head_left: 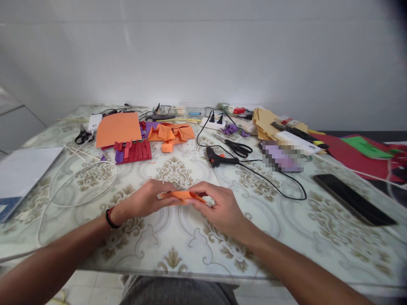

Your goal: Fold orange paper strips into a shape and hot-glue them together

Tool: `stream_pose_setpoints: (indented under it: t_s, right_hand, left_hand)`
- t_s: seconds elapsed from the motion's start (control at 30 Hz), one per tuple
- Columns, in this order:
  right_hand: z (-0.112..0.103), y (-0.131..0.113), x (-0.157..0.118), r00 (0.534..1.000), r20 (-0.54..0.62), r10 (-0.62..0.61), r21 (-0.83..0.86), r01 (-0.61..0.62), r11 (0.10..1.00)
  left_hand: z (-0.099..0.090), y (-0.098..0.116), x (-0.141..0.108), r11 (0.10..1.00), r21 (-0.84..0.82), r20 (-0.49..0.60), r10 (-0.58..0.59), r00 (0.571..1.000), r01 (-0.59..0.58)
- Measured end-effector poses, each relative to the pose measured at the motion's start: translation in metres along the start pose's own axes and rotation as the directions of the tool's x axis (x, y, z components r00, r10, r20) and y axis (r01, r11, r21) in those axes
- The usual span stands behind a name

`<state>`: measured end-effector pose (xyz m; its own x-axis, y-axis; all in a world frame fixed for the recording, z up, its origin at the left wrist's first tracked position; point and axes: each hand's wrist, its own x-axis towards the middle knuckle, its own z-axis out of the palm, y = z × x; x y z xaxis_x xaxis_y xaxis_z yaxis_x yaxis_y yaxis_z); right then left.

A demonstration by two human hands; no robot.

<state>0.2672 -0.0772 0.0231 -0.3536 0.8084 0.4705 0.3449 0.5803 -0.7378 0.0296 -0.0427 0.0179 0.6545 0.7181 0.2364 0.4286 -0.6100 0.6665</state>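
Orange paper (182, 195), seemingly part-folded, pinched in left hand (146, 199) and right hand (224, 207), fingers (201, 187) nearly closed; orange pieces (165, 133), folded; orange sheet (118, 128), flat

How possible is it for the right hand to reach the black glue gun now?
Probably yes: the glue gun lies just beyond the right hand with nothing between, though that hand holds orange paper.

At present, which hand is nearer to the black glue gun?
Right. The right hand is on the person's side of the glue gun; the left hand is farther off, more to the left.
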Motion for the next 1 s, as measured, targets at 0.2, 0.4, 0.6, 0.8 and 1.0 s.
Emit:
stream_pose_setpoints:
  t_s: [0.2, 0.4, 0.6, 0.8, 1.0]
  right_hand:
    - [0.000, 0.001, 0.000, 1.000, -0.022, -0.015, -0.035, 0.015, 0.999]
    - [0.003, 0.001, 0.002, 0.996, -0.017, 0.085, -0.055, -0.086, 0.995]
    - [0.006, 0.002, 0.004, 0.980, 0.047, 0.195, 0.066, -0.198, 0.978]
    - [0.010, 0.003, 0.004, 0.955, 0.109, 0.275, 0.178, -0.291, 0.940]
    - [0.013, 0.005, 0.005, 0.942, 0.152, 0.300, 0.186, -0.325, 0.927]
  left_hand:
    - [0.000, 0.006, -0.001, 0.998, 0.051, 0.036, 0.046, 0.998, -0.047]
    - [0.001, 0.012, -0.003, 0.999, 0.024, 0.088, -0.031, 0.996, 0.029]
    - [0.004, 0.014, -0.005, 0.995, -0.035, 0.118, -0.093, 0.989, 0.098]
    - [0.004, 0.016, -0.005, 0.984, -0.088, 0.119, -0.143, 0.983, 0.154]
    - [0.004, 0.015, -0.001, 0.970, -0.142, 0.136, -0.179, 0.974, 0.198]
